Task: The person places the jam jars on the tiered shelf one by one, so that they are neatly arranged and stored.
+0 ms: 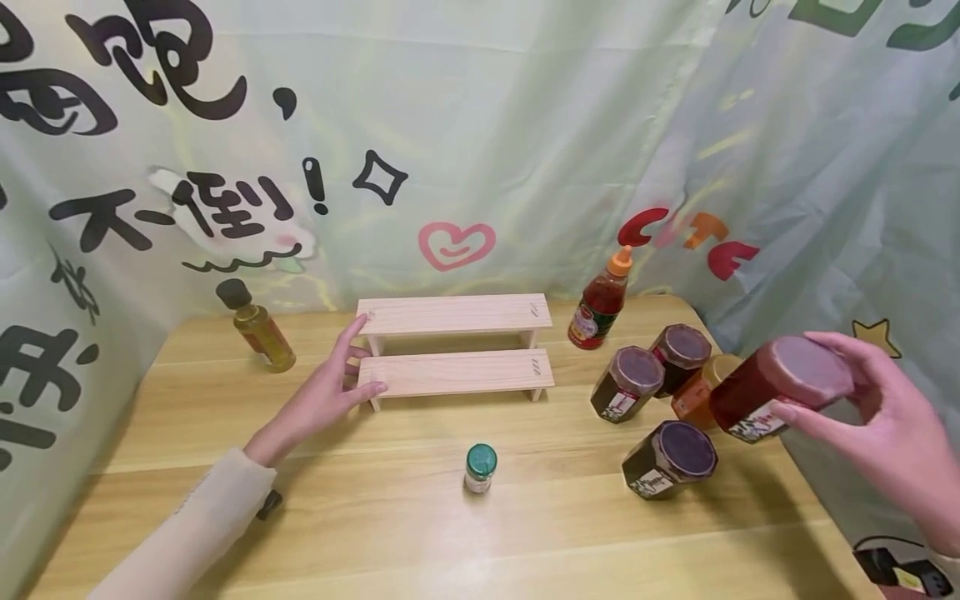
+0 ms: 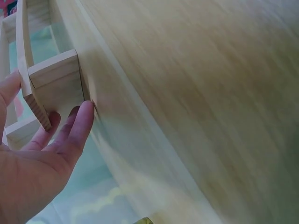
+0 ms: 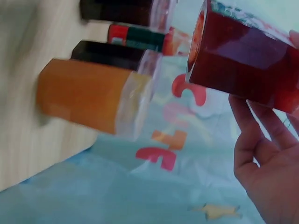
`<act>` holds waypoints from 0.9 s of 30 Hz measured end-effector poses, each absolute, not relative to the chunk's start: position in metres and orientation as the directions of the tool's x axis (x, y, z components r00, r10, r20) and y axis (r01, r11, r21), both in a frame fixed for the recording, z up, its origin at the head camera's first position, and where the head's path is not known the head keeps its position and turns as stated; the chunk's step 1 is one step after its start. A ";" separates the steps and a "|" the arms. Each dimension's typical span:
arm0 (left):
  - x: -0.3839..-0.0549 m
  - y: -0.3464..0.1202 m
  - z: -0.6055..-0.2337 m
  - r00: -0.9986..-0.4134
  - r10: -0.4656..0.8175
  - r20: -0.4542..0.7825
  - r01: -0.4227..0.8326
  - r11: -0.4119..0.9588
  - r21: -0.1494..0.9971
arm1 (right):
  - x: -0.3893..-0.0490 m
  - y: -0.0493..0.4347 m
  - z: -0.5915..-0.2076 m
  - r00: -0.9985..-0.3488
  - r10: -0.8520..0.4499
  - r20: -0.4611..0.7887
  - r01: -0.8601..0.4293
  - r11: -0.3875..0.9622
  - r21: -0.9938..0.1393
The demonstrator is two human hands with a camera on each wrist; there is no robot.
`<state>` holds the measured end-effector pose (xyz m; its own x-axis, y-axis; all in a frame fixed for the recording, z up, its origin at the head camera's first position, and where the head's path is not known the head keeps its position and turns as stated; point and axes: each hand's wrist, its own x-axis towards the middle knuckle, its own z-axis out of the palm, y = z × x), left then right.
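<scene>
A red jar with a pale lid is held in the air by my right hand, over the right side of the table. My left hand grips the left end of a two-step wooden shelf, thumb on the lower step. In the left wrist view, fingers lie by the shelf's end support. Below and left of the held jar stand an orange jar and dark jars, including one in front. In the right wrist view the held jar is tilted.
A sauce bottle with an orange cap stands right of the shelf. An oil bottle with a black cap is at the left. A small green-capped bottle stands in front on the wooden table. Printed cloth hangs behind.
</scene>
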<state>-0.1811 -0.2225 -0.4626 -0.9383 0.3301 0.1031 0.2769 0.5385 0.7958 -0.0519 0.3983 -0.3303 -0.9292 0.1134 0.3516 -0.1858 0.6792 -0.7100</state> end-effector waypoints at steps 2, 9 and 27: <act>-0.182 -0.223 -0.463 -0.939 0.326 0.109 0.280 0.542 0.792 | -0.058 0.392 -0.325 -0.932 0.127 0.341 -0.161 0.696 -0.700; -0.180 -0.223 -0.465 -0.939 0.323 0.116 0.290 0.567 0.771 | -0.074 0.370 -0.313 -0.943 0.115 0.313 -0.144 0.706 -0.693; -0.180 -0.222 -0.462 -0.938 0.333 0.097 0.267 0.516 0.814 | -0.138 0.305 -0.296 -0.944 -0.100 0.316 -0.306 0.625 -0.718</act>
